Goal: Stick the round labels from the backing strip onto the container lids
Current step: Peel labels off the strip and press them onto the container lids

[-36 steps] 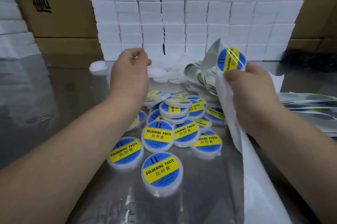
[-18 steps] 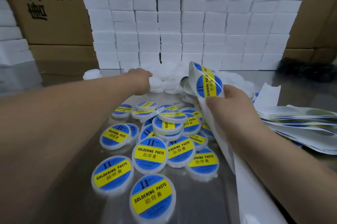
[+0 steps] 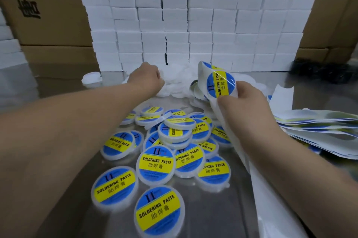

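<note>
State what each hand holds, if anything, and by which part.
Right hand pinches the backing strip just below its topmost label. Left hand, among the plain lids: cannot tell.

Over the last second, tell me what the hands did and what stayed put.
The left hand reached forward from above the labelled containers into the blank white lids; whether it has grasped one is hidden. The right hand still grips the backing strip, the next round label still on it. The labelled containers lie as before.
</note>
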A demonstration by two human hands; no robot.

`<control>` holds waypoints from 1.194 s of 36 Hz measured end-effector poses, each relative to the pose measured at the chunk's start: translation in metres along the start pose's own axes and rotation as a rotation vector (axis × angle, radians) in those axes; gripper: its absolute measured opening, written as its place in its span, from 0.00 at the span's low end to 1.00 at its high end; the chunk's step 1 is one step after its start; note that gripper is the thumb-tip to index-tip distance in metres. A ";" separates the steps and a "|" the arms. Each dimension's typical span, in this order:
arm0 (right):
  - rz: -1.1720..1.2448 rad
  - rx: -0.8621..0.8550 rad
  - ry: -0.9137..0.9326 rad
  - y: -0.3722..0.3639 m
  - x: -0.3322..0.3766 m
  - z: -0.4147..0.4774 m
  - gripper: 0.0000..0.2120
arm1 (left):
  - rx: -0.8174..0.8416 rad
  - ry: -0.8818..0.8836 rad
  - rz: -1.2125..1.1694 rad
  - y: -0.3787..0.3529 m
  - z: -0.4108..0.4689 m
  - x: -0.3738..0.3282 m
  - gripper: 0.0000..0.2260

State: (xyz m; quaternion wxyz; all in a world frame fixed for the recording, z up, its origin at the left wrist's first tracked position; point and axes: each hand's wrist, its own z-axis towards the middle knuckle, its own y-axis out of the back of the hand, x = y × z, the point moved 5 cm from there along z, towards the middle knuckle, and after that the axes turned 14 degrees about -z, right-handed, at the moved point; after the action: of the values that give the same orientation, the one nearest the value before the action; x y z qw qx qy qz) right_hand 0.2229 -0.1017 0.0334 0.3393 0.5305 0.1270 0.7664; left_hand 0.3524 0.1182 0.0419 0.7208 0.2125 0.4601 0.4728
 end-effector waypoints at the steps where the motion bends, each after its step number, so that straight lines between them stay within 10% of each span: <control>1: 0.021 0.015 0.010 -0.001 0.001 -0.001 0.06 | -0.036 0.053 -0.156 0.005 -0.004 -0.002 0.06; 8: 0.110 0.063 0.024 -0.002 0.008 -0.008 0.05 | -0.199 0.500 -1.334 0.036 -0.062 -0.040 0.07; 12: 0.127 0.078 0.019 -0.001 0.010 -0.012 0.07 | -0.079 0.482 -1.502 0.046 -0.104 -0.079 0.07; 19: 0.136 0.070 0.042 0.003 0.011 -0.012 0.09 | -0.174 -0.039 -1.008 0.068 -0.143 -0.096 0.11; 43: 0.343 0.360 0.257 -0.007 0.029 -0.024 0.15 | -0.144 -0.291 -0.412 0.066 -0.159 -0.090 0.15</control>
State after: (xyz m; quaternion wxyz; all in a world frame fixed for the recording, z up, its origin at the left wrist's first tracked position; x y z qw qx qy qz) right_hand 0.1977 -0.0735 0.0405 0.0861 0.4946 0.2114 0.8386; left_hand 0.1715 0.0497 0.0554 0.8739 0.1282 0.3501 0.3120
